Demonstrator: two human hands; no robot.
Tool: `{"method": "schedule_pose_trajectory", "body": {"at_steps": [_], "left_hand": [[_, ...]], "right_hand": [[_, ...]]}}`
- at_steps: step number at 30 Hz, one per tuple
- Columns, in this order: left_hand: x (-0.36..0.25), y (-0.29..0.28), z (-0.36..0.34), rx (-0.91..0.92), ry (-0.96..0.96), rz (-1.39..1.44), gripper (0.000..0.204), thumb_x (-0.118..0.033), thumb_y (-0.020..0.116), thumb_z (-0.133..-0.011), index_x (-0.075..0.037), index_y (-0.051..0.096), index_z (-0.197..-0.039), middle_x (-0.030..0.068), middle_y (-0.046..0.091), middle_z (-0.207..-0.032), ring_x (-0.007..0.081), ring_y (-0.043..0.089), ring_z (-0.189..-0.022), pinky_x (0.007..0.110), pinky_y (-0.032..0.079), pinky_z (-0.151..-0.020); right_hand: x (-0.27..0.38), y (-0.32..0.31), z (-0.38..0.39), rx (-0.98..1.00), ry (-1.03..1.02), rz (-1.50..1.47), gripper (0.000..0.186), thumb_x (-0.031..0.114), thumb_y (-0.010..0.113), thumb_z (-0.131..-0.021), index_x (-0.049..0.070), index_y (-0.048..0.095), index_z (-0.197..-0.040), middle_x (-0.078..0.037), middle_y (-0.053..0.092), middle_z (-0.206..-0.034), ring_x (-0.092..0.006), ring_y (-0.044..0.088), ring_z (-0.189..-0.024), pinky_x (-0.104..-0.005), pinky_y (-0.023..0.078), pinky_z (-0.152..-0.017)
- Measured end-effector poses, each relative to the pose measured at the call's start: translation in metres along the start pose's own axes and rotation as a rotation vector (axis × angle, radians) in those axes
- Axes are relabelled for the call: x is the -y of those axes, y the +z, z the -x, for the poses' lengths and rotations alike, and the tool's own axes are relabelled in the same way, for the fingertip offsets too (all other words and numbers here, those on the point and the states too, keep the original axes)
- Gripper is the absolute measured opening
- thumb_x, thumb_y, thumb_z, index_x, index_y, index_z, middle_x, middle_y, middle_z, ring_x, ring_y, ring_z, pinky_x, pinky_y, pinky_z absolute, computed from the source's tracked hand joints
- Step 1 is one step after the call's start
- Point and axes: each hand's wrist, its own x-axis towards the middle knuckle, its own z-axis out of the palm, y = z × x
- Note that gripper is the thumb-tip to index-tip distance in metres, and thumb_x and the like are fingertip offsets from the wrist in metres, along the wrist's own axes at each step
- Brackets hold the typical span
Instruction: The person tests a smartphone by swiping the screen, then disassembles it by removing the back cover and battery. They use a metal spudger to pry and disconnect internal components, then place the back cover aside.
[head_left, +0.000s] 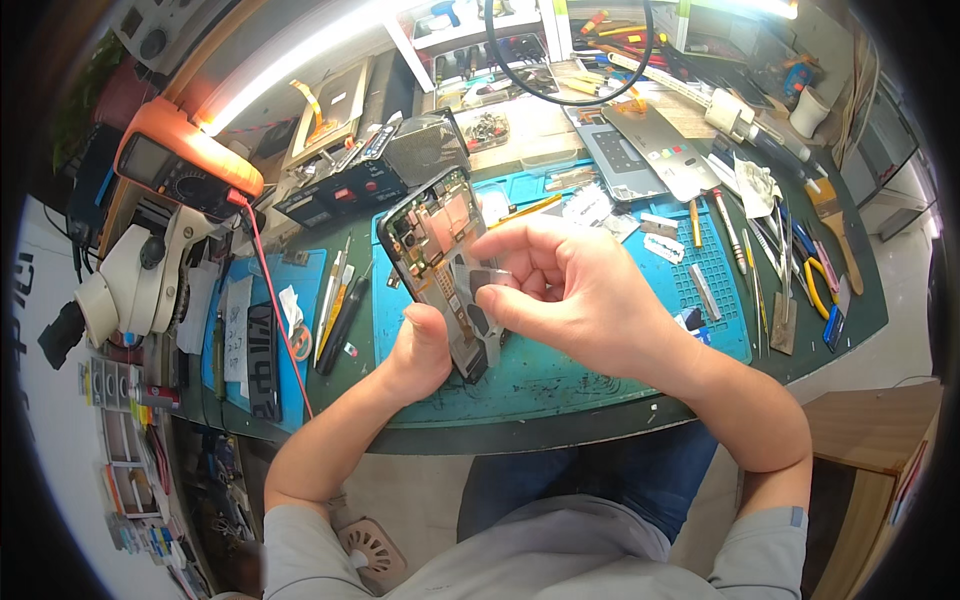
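Observation:
An opened smartphone (440, 245) stands tilted above the teal work mat, its circuit board and copper-coloured shield bared. My left hand (422, 345) grips its lower left edge, the thumb showing and the other fingers hidden behind it. Over the phone's lower half, my right hand (570, 285) pinches a thin dark grey flat piece (490, 280) between thumb and forefinger. The piece overlaps the phone in this view; whether it touches the phone I cannot tell. Under both hands lies the teal mat (600, 365).
An orange multimeter (185, 160) and a white microscope (145, 270) stand at the left. Screwdrivers (335, 310) lie by the mat's left side. A grey laptop part (660, 150) lies behind; pliers (825, 290), tweezers and a brush (835, 225) lie at the right.

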Motion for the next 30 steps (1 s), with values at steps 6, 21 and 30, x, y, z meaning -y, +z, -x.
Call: {"method": "schedule_pose_trajectory", "body": {"at_steps": [6, 21, 30], "left_hand": [[-0.0077, 0.005, -0.0049, 0.022, 0.059, -0.074, 0.118, -0.09, 0.042, -0.077, 0.005, 0.035, -0.147, 0.0133, 0.051, -0.138, 0.0204, 0.05, -0.127, 0.037, 0.044, -0.106], [-0.0062, 0.003, -0.0006, 0.058, 0.046, -0.076, 0.109, -0.085, 0.042, -0.084, 0.0, 0.027, -0.151, 0.0134, 0.044, -0.145, 0.0225, 0.045, -0.133, 0.039, 0.039, -0.11], [-0.0107, 0.0034, -0.0028, 0.059, 0.048, -0.1, 0.112, -0.084, 0.041, -0.084, -0.005, 0.014, -0.158, 0.015, 0.032, -0.156, 0.0268, 0.037, -0.142, 0.043, 0.034, -0.116]], "right_hand": [[-0.0006, 0.0011, 0.0008, -0.011, -0.046, 0.176, 0.017, 0.015, 0.068, -0.088, -0.002, 0.069, -0.091, -0.009, 0.067, -0.071, -0.017, 0.065, -0.064, -0.0313, 0.052, -0.062], [-0.0012, 0.001, -0.003, -0.049, -0.222, 0.442, 0.026, 0.017, 0.069, -0.089, 0.0, 0.06, -0.072, -0.006, 0.058, -0.062, -0.0152, 0.055, -0.056, -0.0312, 0.044, -0.052], [-0.0012, -0.0001, -0.0036, -0.027, -0.168, 0.413, 0.028, 0.023, 0.067, -0.089, 0.001, 0.062, -0.071, -0.014, 0.063, -0.064, -0.0303, 0.063, -0.057, -0.0396, 0.049, -0.056]]}}
